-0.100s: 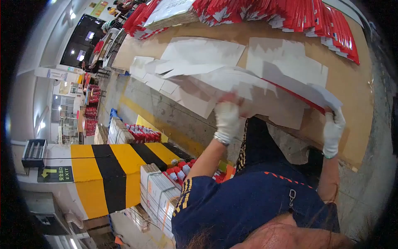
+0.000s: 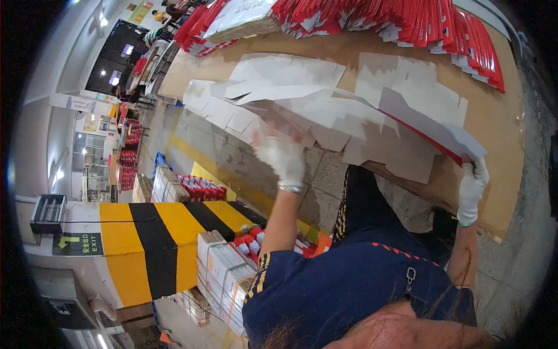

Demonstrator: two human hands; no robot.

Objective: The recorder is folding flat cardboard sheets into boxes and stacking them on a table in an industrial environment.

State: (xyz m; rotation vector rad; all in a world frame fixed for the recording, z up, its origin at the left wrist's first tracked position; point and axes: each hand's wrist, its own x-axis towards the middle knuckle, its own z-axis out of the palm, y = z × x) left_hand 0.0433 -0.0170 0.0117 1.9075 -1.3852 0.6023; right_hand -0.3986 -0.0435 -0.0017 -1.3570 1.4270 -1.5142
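Note:
My right hand (image 2: 474, 189), in a white glove, is closed on the right corner of a long thin cardboard sheet (image 2: 427, 125), white on top with a red face showing along its near edge. The sheet bows up off the table and stretches leftward. My left hand (image 2: 282, 157), also gloved, is near the table's front edge, below the left part of the sheet. Motion smears its fingers, so whether they touch the cardboard is unclear. Flat die-cut white-grey blanks (image 2: 410, 78) lie beneath and behind the lifted sheet.
A dense row of red-and-white folded cartons (image 2: 372, 20) lines the table's far side, beside a white-topped stack (image 2: 241, 17). To the left stand a yellow-black striped pillar (image 2: 157, 247) and strapped white bundles (image 2: 224, 273) low down. The brown tabletop (image 2: 494, 174) ends close to my body.
My left hand has swung left and toward me, away from the sheet's middle. My right hand, still on the corner, has shifted slightly right, and the sheet has moved with it.

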